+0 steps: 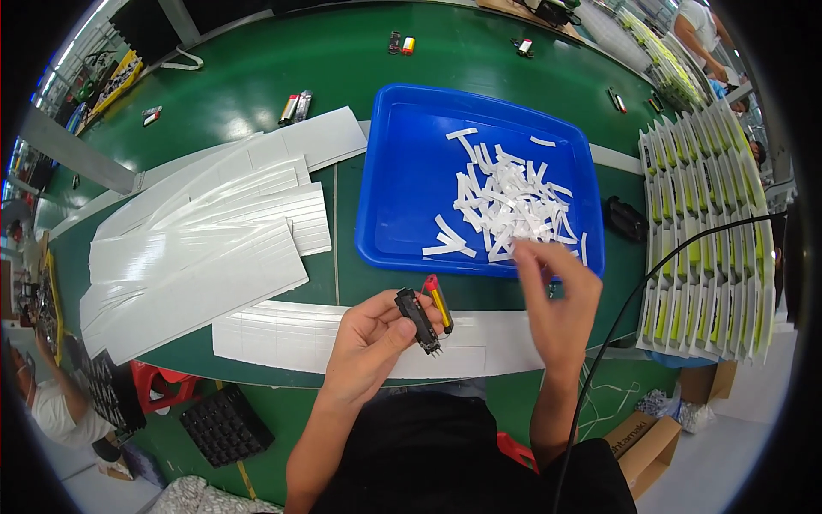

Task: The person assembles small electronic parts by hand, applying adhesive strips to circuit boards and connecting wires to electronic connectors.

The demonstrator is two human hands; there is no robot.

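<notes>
Black cable (634, 298) | left hand (368, 341): oblong black module (416, 319), pronged | red-tipped yellow-black cylinder (439, 303)

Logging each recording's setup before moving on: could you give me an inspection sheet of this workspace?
Surface: glossy green tabletop, partly covered.
Job's things: black rectangular plastic module beside a red-and-yellow cylinder; narrow white strips heaped in a blue rectangular plastic tray.
Clutter: overlapping glossy white sheets, left of the tray.
Hands: left hand grips the module; right hand, blurred, at the tray's near edge; whether it holds a strip is unclear.
Cables: long black cable curving down the right side.
Surroundings: brown cardboard box and black plastic compartment tray on the floor; another person, upper right.
</notes>
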